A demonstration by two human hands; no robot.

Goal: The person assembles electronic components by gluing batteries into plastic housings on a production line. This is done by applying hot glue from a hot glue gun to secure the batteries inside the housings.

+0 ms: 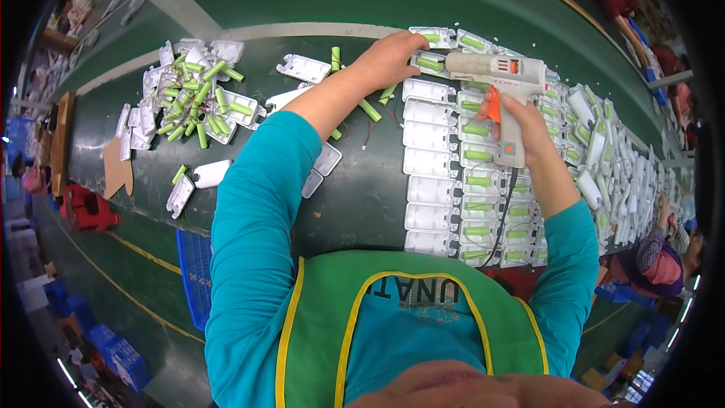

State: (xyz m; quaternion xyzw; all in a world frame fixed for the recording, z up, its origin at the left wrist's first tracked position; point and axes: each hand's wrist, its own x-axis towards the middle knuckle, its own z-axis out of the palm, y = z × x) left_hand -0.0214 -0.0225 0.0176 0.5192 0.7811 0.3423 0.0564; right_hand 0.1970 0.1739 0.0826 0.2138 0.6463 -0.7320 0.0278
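Note:
My right hand [526,125] is wrapped round the handle of a glue gun [495,66] with a white body and an orange trigger. The gun's nozzle points left, towards a white plastic casing [432,65] with a green cylindrical battery in it, in the far row. My left hand [389,60] grips this casing's left end between thumb and fingers. Below it run columns of open white casings [429,162], with green batteries [477,156] in the column to their right. The gun's dark cord [504,219] hangs down over the casings.
A heap of green batteries and white casings [198,98] lies on the left of the green table [347,211]. Loose casings [303,68] lie nearer my left arm. More casings [615,170] crowd the right side. A blue crate [195,276] stands below the table; co-workers [655,264] are at the right.

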